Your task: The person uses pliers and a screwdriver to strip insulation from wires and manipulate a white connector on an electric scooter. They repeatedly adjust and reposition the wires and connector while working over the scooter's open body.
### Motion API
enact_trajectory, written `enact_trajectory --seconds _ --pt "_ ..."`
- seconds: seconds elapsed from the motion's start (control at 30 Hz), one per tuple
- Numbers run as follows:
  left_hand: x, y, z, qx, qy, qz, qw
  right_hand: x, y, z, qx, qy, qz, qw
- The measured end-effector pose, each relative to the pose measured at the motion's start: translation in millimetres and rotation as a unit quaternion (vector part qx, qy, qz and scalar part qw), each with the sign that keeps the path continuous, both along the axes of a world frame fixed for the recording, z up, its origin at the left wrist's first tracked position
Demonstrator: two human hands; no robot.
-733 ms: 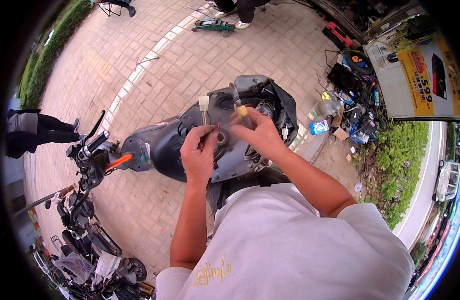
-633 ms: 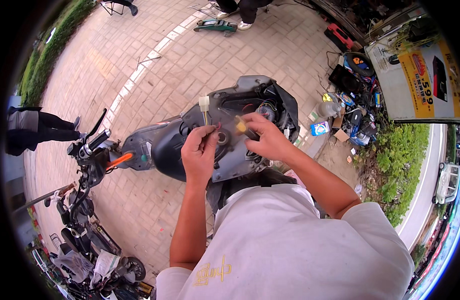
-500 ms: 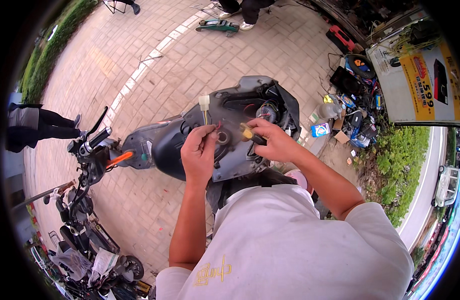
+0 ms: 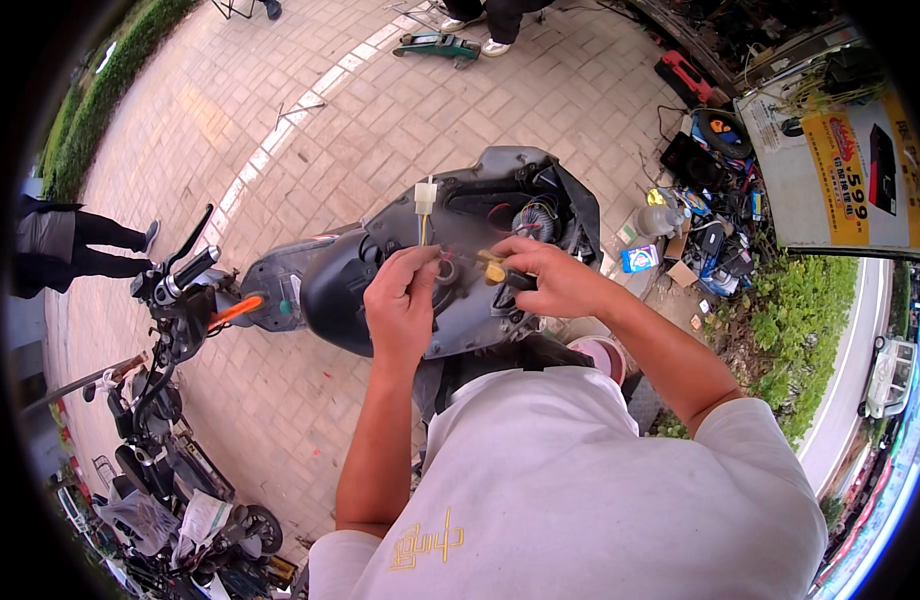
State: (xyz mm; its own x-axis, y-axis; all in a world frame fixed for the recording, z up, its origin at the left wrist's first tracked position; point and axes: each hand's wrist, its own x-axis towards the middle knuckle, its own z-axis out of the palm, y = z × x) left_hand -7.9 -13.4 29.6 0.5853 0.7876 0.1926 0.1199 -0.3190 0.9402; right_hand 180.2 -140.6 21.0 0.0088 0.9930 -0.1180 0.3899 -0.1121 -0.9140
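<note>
My left hand (image 4: 400,300) pinches a few thin coloured wires between thumb and fingers. A white plastic connector (image 4: 426,197) stands up at the far end of these wires. My right hand (image 4: 558,285) is closed around a small hand tool (image 4: 495,271) with a yellow head and a dark handle; blur hides its exact kind. Its head is a short gap to the right of my left fingertips. Both hands are over the dark, dusty body of a scooter (image 4: 332,305). Bundled wiring (image 4: 536,222) shows inside the body's opening, beyond my right hand.
Handlebars (image 4: 192,275) extend at the left. A green floor jack (image 4: 437,46) lies by a person's feet at the top. Another person (image 4: 70,245) stands at far left. Tools and boxes clutter the right, near a bottle (image 4: 660,220). Parked scooters (image 4: 185,470) fill the lower left.
The white connector has shifted right and slightly farther away as my left hand moves. My right hand keeps its hold on the tool and has moved slightly right.
</note>
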Motion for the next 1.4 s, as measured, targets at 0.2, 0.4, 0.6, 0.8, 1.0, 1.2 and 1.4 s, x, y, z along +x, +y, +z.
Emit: enact_trajectory --seconds 0.2,0.4,0.6,0.8,1.0,1.2,1.4 --pt "-3 1 2 -0.026 0.009 -0.017 0.999 2 -1 3 -0.032 0.031 0.017 0.999" --pt "-2 -1 -4 -0.053 0.004 0.020 0.998 1 -6 1 -0.029 0.026 0.009 0.999" --pt "-3 0 -5 -0.055 0.010 0.021 0.998 0 -5 8 -0.034 0.044 -0.004 0.998" --pt "-1 -2 1 -0.027 0.002 0.010 1.000 -1 -4 2 -0.012 0.010 0.005 1.000" --pt "-5 -1 1 -0.056 -0.003 -0.020 0.998 4 -3 7 -0.031 0.006 0.031 0.999" --pt "-9 0 -11 -0.132 -0.020 -0.052 0.990 12 -3 11 -0.063 0.019 0.051 0.997" --pt "-9 1 -9 -0.215 -0.029 -0.023 0.976 14 -7 14 -0.071 0.060 0.027 0.995"
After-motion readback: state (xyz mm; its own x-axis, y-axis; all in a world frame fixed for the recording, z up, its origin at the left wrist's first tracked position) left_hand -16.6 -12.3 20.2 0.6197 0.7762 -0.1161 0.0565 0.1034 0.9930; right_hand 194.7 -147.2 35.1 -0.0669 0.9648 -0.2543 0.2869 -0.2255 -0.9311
